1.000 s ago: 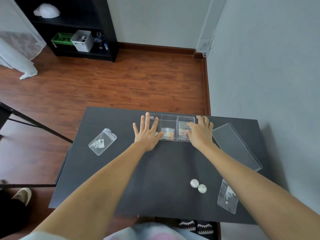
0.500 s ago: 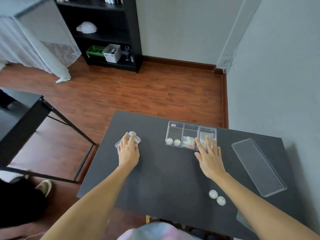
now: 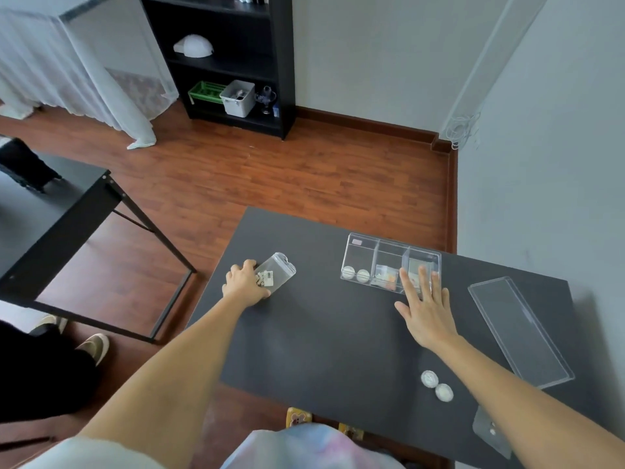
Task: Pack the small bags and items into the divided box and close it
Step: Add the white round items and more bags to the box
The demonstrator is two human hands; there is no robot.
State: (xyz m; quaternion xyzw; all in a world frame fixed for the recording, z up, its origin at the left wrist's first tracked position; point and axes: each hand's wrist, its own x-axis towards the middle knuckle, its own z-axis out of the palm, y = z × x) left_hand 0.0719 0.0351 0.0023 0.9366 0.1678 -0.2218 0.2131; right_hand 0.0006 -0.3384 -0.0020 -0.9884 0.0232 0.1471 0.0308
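Grabbing: left hand (image 3: 245,282) curls its fingers onto the small clear bag (image 3: 274,276) at the left part of the surface (image 3: 321,336); bag looks just held, not clearly lifted.
Right hand: right hand (image 3: 426,308) spread flat, fingertips at the near wall of the divided box (image 3: 390,263).
Box contents: two round items in the left compartment, small bags in the middle and right ones.
Left out: two round discs (image 3: 436,385) near front edge; lid (image 3: 517,330) lies apart at the right.
Next, likely: lift bag, carry right, drop into a compartment with room.
Change: half a second ago left hand lay on top of the bag; now fingers wrap its near end. Right hand barely moved.
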